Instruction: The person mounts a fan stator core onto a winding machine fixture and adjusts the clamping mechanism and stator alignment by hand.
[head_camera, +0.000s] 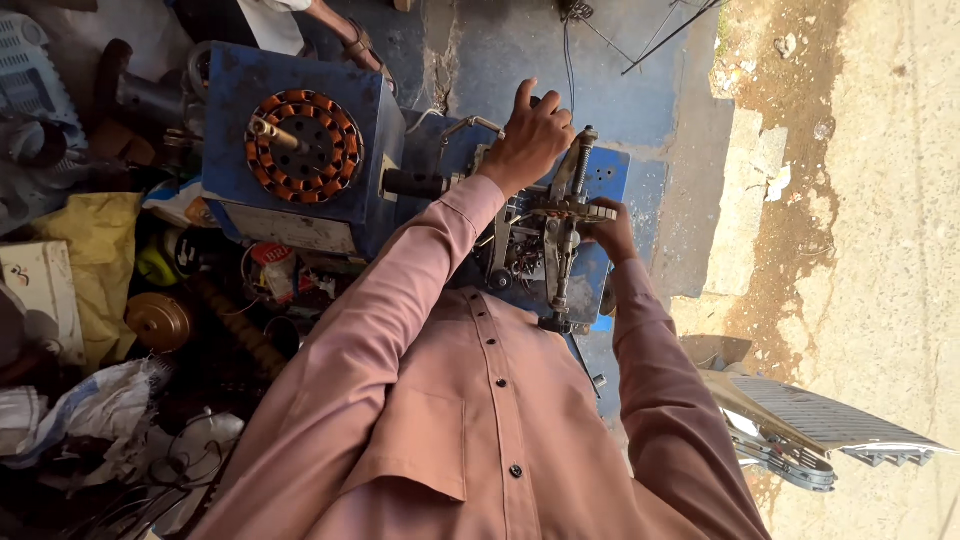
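Observation:
A blue winding machine (290, 215) stands in front of me, with a round stator of copper coils (303, 146) on its face. To the right of the stator sits a grey metal mechanism of bars and a threaded rod (562, 232). My left hand (530, 140) lies on top of the mechanism's far end, fingers curled over it and index finger raised. At the mechanism's right side my right hand (612, 232) grips the end of the metal crossbar (590, 211). Both sleeves are pink.
Clutter fills the left: a yellow bag (100, 260), a brass-coloured round part (158, 320), a white box (42, 290), crumpled plastic (90, 410) and loose wires. A grey ribbed cover (830, 425) lies at lower right. Sandy ground and a concrete step are on the right.

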